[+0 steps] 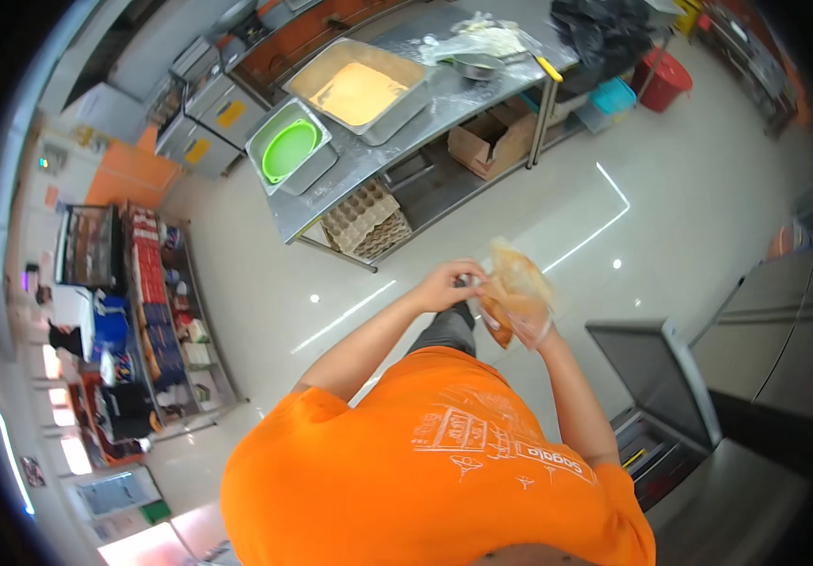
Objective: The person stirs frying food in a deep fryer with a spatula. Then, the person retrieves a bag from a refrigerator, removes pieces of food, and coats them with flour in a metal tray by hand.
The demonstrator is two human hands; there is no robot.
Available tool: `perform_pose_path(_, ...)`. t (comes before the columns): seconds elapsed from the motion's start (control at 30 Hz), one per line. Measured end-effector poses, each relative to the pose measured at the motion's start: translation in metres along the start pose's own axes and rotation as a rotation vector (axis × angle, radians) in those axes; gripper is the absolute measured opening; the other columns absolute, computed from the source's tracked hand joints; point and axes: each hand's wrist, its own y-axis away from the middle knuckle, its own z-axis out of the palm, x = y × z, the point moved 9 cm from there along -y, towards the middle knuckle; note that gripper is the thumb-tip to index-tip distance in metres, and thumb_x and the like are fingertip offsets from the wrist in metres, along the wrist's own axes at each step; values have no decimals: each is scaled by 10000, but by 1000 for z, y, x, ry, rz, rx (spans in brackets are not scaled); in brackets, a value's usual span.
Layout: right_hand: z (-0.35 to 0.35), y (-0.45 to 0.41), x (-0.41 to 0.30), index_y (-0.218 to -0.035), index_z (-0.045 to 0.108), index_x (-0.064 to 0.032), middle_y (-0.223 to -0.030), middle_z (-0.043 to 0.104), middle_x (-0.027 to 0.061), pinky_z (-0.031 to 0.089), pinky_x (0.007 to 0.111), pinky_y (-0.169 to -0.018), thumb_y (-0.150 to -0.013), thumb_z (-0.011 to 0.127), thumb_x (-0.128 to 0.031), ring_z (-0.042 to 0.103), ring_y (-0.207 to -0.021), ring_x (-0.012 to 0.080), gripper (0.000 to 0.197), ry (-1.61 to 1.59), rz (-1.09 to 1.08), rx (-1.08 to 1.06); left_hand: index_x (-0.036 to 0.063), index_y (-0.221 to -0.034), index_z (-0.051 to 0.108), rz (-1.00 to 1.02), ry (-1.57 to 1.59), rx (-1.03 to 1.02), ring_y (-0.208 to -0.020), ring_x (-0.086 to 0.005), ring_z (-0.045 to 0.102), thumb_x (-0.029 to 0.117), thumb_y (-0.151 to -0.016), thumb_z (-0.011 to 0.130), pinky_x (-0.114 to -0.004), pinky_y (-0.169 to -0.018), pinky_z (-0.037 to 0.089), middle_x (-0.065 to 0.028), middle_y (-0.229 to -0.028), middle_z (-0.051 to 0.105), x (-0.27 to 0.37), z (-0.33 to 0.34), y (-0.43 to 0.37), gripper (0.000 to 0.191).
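Observation:
In front of my body, above the tiled floor, is a clear plastic bag [523, 276] with orange-brown contents, blurred so that I cannot tell what they are. My right hand [528, 324] grips it from the right, with clear plastic lying over the fingers and palm. The fingers of my left hand [452, 281] are pinched together at the bag's left edge. Below them hangs an orange-brown part [498, 332] of the contents. My dark trouser leg [452, 329] shows beneath my hands.
Ahead stands a steel table [442, 117] holding a deep pan of yellow-orange powder [357, 92], a pan with a green basin [293, 150] and a metal bowl [479, 66]. Egg trays [364, 216] sit underneath. Right is a raised steel lid [650, 368]; left, stocked shelving [166, 311].

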Motion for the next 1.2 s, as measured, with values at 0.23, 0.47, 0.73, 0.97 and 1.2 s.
perform_pose_path(0.23,48,-224,-59,-1248,631,-163,-1217,653,127,489,418,-943,-933,554,-253,604,-1112,351,336,976,-409,-264,1,-917,691,-83,49,461,-774,-102,627,9,-861,681,-241,-709,480,-42,-906,662,-67,-189,-16,58)
perform_pose_path(0.47,-65,-407,-37,-1151,665,-62,-1163,664,186,495,440,-920,-914,569,-213,617,-1074,364,297,908,-366,136,-35,-934,665,9,-48,534,-792,-141,695,-25,-880,636,-258,-686,529,-86,-899,660,-74,-300,-193,62)
perform_pose_path(0.73,-191,-527,-108,-1103,671,-44,-1071,664,187,496,424,-896,-876,617,-207,623,-1015,365,285,1130,348,58,-46,-924,662,51,44,664,-824,-189,721,-23,-871,656,-279,-703,550,-97,-892,667,-130,-380,-366,58)
perform_pose_path(0.97,-216,-672,-147,-1017,679,-2,-913,678,190,516,425,-799,-819,613,-108,647,-881,347,234,1066,-586,-107,-20,-918,678,-101,-100,720,-766,-180,688,-14,-855,674,-284,-668,520,-93,-859,657,-138,-411,-447,64)
perform_pose_path(1.2,-184,-747,-2,-1015,713,-17,-919,673,224,503,438,-825,-854,551,-134,637,-879,358,257,1501,-124,-1344,-25,-910,674,-195,-69,975,-763,-198,680,-3,-849,674,-281,-676,518,-105,-858,637,-164,-421,-445,66)
